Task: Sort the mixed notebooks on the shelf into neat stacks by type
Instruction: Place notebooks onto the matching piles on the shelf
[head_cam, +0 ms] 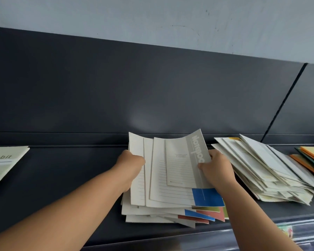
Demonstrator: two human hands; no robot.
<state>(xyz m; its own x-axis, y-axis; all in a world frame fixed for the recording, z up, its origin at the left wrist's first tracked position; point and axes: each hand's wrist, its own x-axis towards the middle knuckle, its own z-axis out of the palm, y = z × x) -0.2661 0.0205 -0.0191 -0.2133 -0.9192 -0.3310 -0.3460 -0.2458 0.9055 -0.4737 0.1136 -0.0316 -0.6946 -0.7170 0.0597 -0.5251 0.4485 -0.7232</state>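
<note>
A fanned sheaf of notebooks (159, 178) is held between both hands above the middle pile (152, 212) on the dark shelf (62, 178). Their long axes run away from the person toward the back panel (134, 87), with the far edges lifted and curling slightly.

The left hand (132, 163) grips the sheaf's left edge, its fingers curled round the outermost cream cover; how far they reach underneath is hidden. The right hand (216, 167) pinches the right edge, thumb pressed on top of the grey-banded notebook (183, 163) and the other fingers tucked behind it.

That top notebook carries "Notebook" in white letters along its grey band, reading lengthwise toward the near edge, and "A5" at its near left corner. A few small lines of print above its ruled panel are too fine to read. Just under the right wrist a blue-cornered notebook (207, 196) sticks out of the sheaf, and below it red, blue and olive corners show in the pile.

Just beyond the right hand lies a slumped heap of cream notebooks (261, 169), and past that some orange and yellow notebooks (312, 158). Well away from the left hand lies a single cream notebook (4, 165) with the letters "ambit" visible.
</note>
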